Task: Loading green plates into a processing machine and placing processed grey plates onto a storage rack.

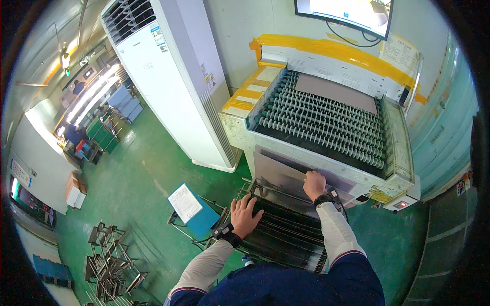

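My right hand (315, 185) is closed at the upper edge of a thin grey sheet (278, 172), which stands on edge in front of the roller machine. My left hand (245, 217) has its fingers spread, with nothing in them. It hovers over or rests on the left side of a rack of dark panels (283, 227) standing in rows; contact cannot be made out. Another flat grey sheet (334, 93) lies at the far end of the white disc rollers (321, 122) of the machine. Both wrists wear black bands with small devices.
Left of my left hand, a blue clipboard with paper (196, 209) lies on a metal frame. A tall white air conditioner (168, 76) stands beyond it. Metal racks (109, 262) occupy the lower-left floor. A screen (347, 11) hangs above the machine (237, 122).
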`<state>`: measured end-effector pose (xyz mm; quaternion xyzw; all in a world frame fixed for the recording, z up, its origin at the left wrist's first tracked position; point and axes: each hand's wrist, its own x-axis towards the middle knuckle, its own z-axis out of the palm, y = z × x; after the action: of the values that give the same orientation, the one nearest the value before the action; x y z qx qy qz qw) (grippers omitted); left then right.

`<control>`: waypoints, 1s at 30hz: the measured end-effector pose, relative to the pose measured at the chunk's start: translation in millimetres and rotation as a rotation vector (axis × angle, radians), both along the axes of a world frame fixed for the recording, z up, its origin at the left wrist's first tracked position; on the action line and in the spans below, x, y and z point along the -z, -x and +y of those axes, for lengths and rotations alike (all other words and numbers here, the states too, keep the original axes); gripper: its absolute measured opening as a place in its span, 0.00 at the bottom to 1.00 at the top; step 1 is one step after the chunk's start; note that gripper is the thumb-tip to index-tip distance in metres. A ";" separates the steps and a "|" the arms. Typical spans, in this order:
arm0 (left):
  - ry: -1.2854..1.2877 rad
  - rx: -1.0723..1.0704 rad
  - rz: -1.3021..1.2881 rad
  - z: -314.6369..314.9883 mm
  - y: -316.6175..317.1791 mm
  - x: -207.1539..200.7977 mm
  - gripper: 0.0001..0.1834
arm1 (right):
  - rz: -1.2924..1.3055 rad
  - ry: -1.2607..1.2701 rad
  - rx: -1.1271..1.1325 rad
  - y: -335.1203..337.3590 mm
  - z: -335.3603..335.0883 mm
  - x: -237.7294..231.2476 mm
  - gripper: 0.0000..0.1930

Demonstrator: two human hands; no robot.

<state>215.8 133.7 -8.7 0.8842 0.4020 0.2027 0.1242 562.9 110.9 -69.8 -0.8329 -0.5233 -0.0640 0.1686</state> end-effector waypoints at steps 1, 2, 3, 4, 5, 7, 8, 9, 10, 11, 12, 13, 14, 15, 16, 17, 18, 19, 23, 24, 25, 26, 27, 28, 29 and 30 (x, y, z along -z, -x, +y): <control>0.002 0.000 0.003 0.0 0.0 0.0 0.31 | -0.001 0.003 0.005 0.4 0.1 -0.1 0.09; -0.006 0.002 0.001 0.0 -0.1 0.1 0.31 | -0.003 0.006 0.010 0.6 0.3 -0.1 0.09; 0.004 0.000 0.006 0.1 -0.1 0.2 0.31 | -0.003 0.006 0.010 0.6 0.3 -0.1 0.09; 0.000 0.001 0.006 0.2 -0.1 0.4 0.31 | 0.000 0.003 0.008 0.5 0.3 0.2 0.09; -0.010 0.005 0.005 0.3 0.1 0.6 0.31 | 0.004 0.000 0.007 0.4 0.4 0.6 0.09; -0.001 0.003 0.008 0.5 0.1 1.1 0.31 | 0.006 -0.006 0.007 -0.2 0.5 2.1 0.09; -0.007 0.006 0.006 0.6 0.2 1.4 0.31 | 0.007 -0.013 0.007 -0.6 0.6 3.0 0.08; 0.003 0.004 0.010 0.7 0.0 1.7 0.31 | 0.007 -0.012 0.007 -1.1 1.0 3.9 0.08; -0.002 0.003 0.008 0.7 -0.1 2.0 0.31 | 0.003 -0.022 0.006 -1.5 1.4 4.7 0.08; -0.011 0.003 0.006 0.7 -0.3 2.2 0.31 | 0.005 -0.027 0.011 -1.9 1.6 5.4 0.08; -0.007 0.002 0.006 0.7 -0.4 2.3 0.31 | -0.001 -0.031 0.004 -2.2 1.8 5.9 0.08; -0.005 0.000 0.008 0.6 -0.5 2.4 0.31 | -0.006 -0.037 0.001 -2.4 1.9 6.0 0.08; -0.011 0.001 0.006 0.6 -0.5 2.5 0.31 | -0.004 -0.037 0.006 -2.5 1.9 5.9 0.08; -0.002 -0.002 0.010 0.6 -0.5 2.5 0.31 | -0.010 -0.043 -0.003 -2.3 1.8 5.6 0.08; -0.003 0.000 0.007 0.6 -0.4 2.5 0.31 | -0.008 -0.038 -0.001 -2.1 1.6 4.9 0.08; -0.009 0.003 0.002 0.7 -0.4 2.4 0.31 | -0.004 -0.037 0.004 -1.7 1.3 4.2 0.08; -0.004 0.001 0.003 0.7 -0.3 2.3 0.31 | -0.006 -0.033 0.001 -1.3 1.0 3.3 0.08; -0.002 0.001 0.006 0.8 -0.2 2.2 0.31 | 0.002 -0.032 0.003 -1.0 0.7 2.5 0.08; -0.007 0.003 0.002 0.6 -0.2 1.3 0.32 | 0.014 -0.022 0.008 -0.4 1.1 0.1 0.08; 0.005 -0.001 0.008 0.5 -0.3 1.0 0.32 | 0.011 -0.019 0.004 -0.4 1.1 -0.2 0.08; 0.005 0.000 0.009 0.6 -0.4 0.7 0.32 | 0.008 -0.016 0.004 -0.3 1.1 -0.3 0.08; 0.004 0.000 0.009 0.7 -0.5 0.4 0.32 | 0.009 -0.010 0.009 -0.3 1.1 -0.4 0.08; 0.004 0.000 0.009 0.7 -0.7 0.1 0.32 | 0.005 -0.014 0.003 -0.2 1.0 -0.5 0.08; 0.006 -0.002 0.013 0.6 -1.0 -0.1 0.31 | 0.008 -0.011 0.005 -0.1 0.8 -0.6 0.08; 0.002 -0.003 0.016 0.5 -1.1 -0.4 0.31 | 0.014 -0.007 0.010 -0.1 0.6 -0.8 0.08; 0.007 -0.005 0.017 0.6 -1.1 -0.7 0.31 | 0.011 -0.008 0.006 0.0 0.6 -0.9 0.08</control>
<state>216.9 134.3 -8.1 0.8845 0.4059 0.1941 0.1235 562.9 111.4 -68.9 -0.8342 -0.5194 -0.0620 0.1746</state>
